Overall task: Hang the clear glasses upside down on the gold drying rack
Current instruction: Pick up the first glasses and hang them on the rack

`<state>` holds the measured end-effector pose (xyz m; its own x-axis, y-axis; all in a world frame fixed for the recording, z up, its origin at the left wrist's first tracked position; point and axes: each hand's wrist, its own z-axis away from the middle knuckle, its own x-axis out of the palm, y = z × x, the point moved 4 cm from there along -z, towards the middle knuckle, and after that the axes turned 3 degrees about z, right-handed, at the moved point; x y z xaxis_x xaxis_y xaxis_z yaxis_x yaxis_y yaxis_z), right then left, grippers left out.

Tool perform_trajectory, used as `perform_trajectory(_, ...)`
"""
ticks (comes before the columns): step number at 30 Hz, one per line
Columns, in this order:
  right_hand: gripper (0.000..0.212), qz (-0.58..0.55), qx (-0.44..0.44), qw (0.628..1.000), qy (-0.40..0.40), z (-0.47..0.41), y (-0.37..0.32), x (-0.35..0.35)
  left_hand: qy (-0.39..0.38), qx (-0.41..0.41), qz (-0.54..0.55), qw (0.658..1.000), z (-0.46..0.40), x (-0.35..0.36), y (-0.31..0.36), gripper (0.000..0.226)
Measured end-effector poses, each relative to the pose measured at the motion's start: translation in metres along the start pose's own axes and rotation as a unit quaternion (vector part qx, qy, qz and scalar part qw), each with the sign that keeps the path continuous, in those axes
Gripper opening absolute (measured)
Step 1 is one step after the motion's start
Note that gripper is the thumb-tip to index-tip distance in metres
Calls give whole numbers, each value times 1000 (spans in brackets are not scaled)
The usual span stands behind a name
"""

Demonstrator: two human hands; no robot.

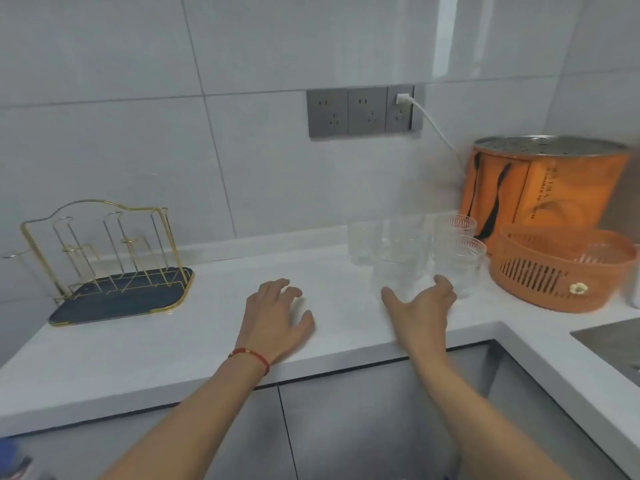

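Several clear glasses stand upright in a cluster on the white counter at the right; the nearest glass is at the front, with a ribbed one to its right. My right hand is open, its thumb and fingers spread just in front of the nearest glass, and I cannot tell if it touches it. My left hand, with a red cord at the wrist, hovers open over the counter's middle. The gold wire drying rack on its dark tray stands at the left with nothing on its pegs.
An orange slotted basket sits right of the glasses, with an orange bag under a metal lid behind it. A white cable runs from the wall sockets towards the bag. The counter turns a corner at the right, near a dark inset surface.
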<state>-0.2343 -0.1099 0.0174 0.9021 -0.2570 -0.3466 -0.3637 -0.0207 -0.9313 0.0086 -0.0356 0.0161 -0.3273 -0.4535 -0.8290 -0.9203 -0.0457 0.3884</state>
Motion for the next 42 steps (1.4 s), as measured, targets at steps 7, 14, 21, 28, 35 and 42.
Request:
perform_trajectory(7,81,198,-38,979,-16,-27,-9,15,10,22,52,998,0,-2,-2,38)
perform_trajectory(14,68,120,-211,961,-133,12,-42,56,-5,-5,233,972,3,-11,1,68)
perform_trajectory(21,67,25,-218,920,-326,62,-82,126,90,-194,460,861,4,-55,-38,89)
perform_trajectory(28,42,-211,-52,852,-476,83,-109,184,77,-229,594,767,11,-99,-104,55)
perform_trajectory(35,36,-210,-100,930,-286,56,-163,195,93,-186,-98,973,30,-145,-197,38)
perform_trajectory(42,55,-231,-158,923,-263,56,-262,232,54,-222,-140,963,45,-129,-236,62)
